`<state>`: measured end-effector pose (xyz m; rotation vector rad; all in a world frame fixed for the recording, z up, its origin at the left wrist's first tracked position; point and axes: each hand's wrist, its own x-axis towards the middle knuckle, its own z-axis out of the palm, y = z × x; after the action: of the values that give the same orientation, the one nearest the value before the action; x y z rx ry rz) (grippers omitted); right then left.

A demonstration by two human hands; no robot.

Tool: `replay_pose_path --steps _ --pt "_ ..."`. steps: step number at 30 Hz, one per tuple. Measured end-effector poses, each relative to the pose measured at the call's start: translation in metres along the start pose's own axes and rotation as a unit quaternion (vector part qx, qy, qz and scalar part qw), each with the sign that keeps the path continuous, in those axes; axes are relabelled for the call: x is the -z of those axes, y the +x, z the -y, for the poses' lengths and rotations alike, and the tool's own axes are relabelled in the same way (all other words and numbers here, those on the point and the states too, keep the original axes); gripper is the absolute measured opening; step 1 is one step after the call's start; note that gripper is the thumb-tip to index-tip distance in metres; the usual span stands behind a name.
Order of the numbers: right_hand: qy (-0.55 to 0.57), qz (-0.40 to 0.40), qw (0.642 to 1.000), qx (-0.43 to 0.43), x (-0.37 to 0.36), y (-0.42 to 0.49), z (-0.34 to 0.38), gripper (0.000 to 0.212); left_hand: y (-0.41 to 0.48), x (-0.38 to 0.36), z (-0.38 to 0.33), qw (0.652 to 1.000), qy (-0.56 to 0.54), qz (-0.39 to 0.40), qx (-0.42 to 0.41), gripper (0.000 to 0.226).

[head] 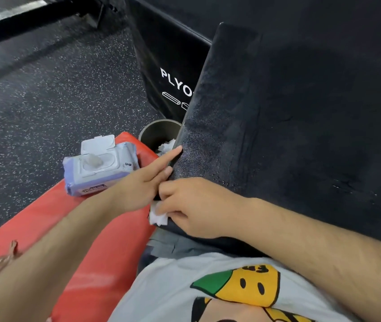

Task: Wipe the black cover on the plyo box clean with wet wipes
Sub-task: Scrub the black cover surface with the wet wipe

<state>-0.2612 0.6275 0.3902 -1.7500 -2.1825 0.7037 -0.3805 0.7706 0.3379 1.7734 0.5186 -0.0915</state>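
The left hand (138, 184) braces the black cover (289, 124) at its edge with straight fingers, likely so the right hand (192, 205), fingers pinching a wet wipe (158, 216), can scrub that corner.

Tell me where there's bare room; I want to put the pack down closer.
Free: the red pad between the pack and the shirt, though the left arm passes over it; and the cover beyond the right hand. Crowded: the cover's near-left edge, where left hand, wipe and bin meet.
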Motion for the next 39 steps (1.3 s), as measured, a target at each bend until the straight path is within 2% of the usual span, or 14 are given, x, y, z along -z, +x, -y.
replay_pose_path --steps 3,10,14,17,21,23,25,30,34,39 --pt "0.036 0.026 0.999 -0.016 0.014 -0.034 -0.009 0.024 -0.003 0.000 -0.004 0.995 0.086 -0.045 -0.029 0.049" --pt "0.005 -0.008 1.000 0.021 0.001 -0.023 -0.002 0.021 0.001 -0.001 -0.002 0.993 0.095 -0.045 -0.046 0.049" --pt "0.036 0.008 0.999 -0.021 0.022 -0.060 -0.016 0.028 0.002 0.013 -0.001 0.990 0.130 -0.046 -0.034 0.052" --pt "0.035 0.014 0.999 -0.024 0.025 -0.063 -0.016 0.028 0.006 0.013 -0.003 0.984 0.145 -0.070 -0.073 0.046" --pt "0.033 -0.003 0.999 -0.037 0.014 -0.074 -0.011 0.028 0.015 0.007 -0.009 0.965 0.204 -0.118 -0.113 0.042" --pt "0.053 0.004 0.997 -0.058 0.016 -0.095 -0.015 0.029 0.017 0.004 -0.006 0.944 0.249 -0.167 -0.139 0.039" --pt "0.060 -0.008 0.996 -0.061 0.015 -0.102 -0.016 0.028 0.016 -0.002 -0.011 0.928 0.282 -0.180 -0.162 0.040" --pt "0.003 -0.078 0.994 -0.072 0.007 -0.075 -0.012 0.026 0.026 -0.021 -0.024 0.917 0.309 -0.110 -0.227 0.036" --pt "0.020 -0.037 0.994 -0.104 0.018 -0.110 -0.015 0.026 0.033 -0.022 -0.025 0.915 0.303 -0.091 -0.251 0.032" --pt "-0.037 -0.172 0.963 -0.206 0.012 -0.094 -0.029 0.023 0.042 -0.023 -0.027 0.919 0.288 -0.094 -0.251 0.033"
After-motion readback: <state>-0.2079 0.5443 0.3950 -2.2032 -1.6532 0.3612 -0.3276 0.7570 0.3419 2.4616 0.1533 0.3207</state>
